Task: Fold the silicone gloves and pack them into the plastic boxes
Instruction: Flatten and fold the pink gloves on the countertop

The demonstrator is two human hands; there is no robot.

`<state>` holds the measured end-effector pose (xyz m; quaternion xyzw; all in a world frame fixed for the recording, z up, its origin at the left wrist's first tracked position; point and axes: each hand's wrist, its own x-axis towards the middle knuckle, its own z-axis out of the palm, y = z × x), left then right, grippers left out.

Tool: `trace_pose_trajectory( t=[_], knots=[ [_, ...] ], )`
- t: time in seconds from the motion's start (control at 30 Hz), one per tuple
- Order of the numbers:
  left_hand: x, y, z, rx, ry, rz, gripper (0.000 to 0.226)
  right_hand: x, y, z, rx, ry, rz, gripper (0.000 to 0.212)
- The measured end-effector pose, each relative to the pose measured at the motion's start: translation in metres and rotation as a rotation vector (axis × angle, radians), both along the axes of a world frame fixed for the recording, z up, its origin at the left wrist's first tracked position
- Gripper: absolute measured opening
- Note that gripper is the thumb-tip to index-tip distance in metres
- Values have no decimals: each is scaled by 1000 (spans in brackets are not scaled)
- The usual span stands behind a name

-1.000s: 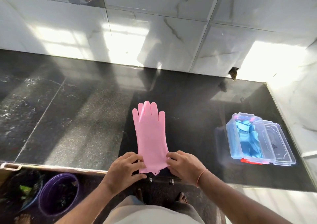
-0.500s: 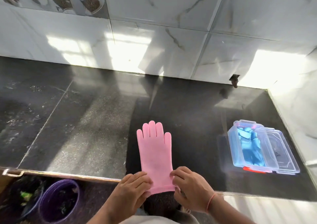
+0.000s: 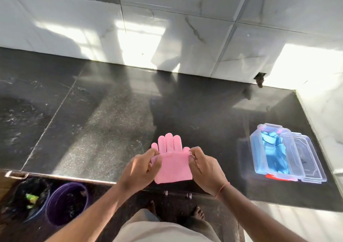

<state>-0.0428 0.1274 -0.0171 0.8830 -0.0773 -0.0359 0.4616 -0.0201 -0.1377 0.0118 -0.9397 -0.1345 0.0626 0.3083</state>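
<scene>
A pink silicone glove (image 3: 173, 165) lies on the black counter (image 3: 104, 123) near its front edge, its cuff half folded over the palm so only the fingertips show beyond the fold. My left hand (image 3: 141, 169) pinches the cuff's left corner and my right hand (image 3: 204, 169) pinches its right corner. To the right stands a clear plastic box (image 3: 258, 149) with a blue glove (image 3: 274, 156) inside. A second clear box or lid (image 3: 310, 160) sits against its right side.
White marble tiles form the wall behind and to the right of the counter. Below the counter's front edge at the left stand a purple bucket (image 3: 66, 202) and a dark bin (image 3: 31, 199). My bare feet show on the floor.
Both hands lifted the glove's cuff off the counter edge and carried it forward over the palm, folding the glove in half. The boxes have not moved.
</scene>
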Motion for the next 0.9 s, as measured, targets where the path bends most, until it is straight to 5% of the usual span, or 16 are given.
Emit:
trace_pose_trajectory(
  t=[0.23,0.4,0.63,0.9],
  knots=[
    [70,-2,-13,-102,285,386,40,66,29,-15,-31,218,-197,16],
    [77,-7,-19,-251,369,425,45,80,40,-26,-108,283,-268,22],
    [38,-18,-33,45,196,260,115,86,44,-37,-176,266,-268,24],
    [4,-33,-65,505,-145,168,91,56,40,-46,-264,-125,-96,52]
  ],
)
